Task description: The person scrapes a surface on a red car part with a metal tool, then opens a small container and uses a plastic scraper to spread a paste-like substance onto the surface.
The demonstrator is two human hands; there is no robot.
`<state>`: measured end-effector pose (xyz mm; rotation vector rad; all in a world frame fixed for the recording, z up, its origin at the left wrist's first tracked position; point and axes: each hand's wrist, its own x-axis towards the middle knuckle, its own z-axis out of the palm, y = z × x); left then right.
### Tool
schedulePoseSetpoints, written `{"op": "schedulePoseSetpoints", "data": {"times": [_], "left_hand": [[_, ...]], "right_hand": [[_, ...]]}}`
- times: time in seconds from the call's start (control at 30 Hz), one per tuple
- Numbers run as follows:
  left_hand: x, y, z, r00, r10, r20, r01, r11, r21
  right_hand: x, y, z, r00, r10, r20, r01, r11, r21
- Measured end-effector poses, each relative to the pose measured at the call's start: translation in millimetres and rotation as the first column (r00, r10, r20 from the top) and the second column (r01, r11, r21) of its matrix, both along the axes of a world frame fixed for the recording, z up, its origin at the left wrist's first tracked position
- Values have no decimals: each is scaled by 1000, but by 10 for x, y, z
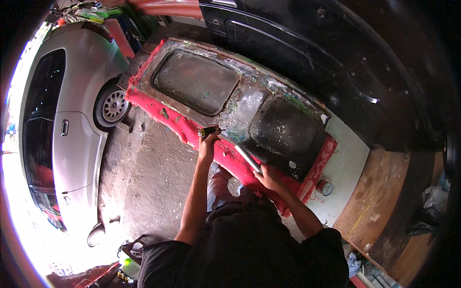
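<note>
Holding a short tool (pixel 208 131) with a dark and yellow handle, the left hand (pixel 207 147) is just above the near side of a red cloth. Its grip is wrapped around the handle, and the tool's thin end points right, toward the near edge of a worn metal panel (pixel 246 106); whether it touches the metal I cannot tell. The right hand (pixel 269 178), nearer and farther right, pinches the near end of a pale, straight bar (pixel 249 160), its fingers folded about it. The bar slants away to the left, and its far end reaches the panel's near edge; contact there is unclear too.

The panel lies flat on the red cloth (pixel 176 123), which shows along its near side and at both ends. It has two dark sunken areas, one left and one right, with a pale patch between them and scuffed, flaking paint around.

To the right of the cloth is a pale surface (pixel 353 161), with a small round tin (pixel 324 187) near the cloth's edge. Wooden boards (pixel 372 192) lie farther right. A large black metal part (pixel 365 79) fills the far right. On the left, a silver car (pixel 79 134) with its wheel (pixel 114 106) turned toward the cloth stands beside a rough grey floor (pixel 149 168).
</note>
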<state>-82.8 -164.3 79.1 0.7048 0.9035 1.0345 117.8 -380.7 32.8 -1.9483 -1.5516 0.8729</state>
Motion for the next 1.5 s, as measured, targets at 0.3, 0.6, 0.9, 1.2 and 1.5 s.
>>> {"op": "schedulePoseSetpoints", "data": {"times": [0.3, 0.6, 0.9, 1.2, 1.5], "left_hand": [[111, -201, -156, 998, -18, -65, 22, 997, 71], [350, 97, -499, 960, -157, -232, 215, 944, 249], [490, 423, -662, 935, -304, -183, 351, 864, 362], [677, 476, -530, 885, -454, -102, 465, 849, 252], [793, 567, -572, 823, -566, -40, 563, 805, 187]], "right_hand": [[318, 94, -180, 995, 73, 68, -83, 984, 160], [601, 325, 233, 805, -401, -438, 239, 894, -379], [665, 547, 407, 782, -391, -486, 197, 894, -402], [762, 982, 679, 849, -271, -453, 150, 947, -286], [1096, 1562, 735, 994, -23, -110, 13, 996, -84]]}}
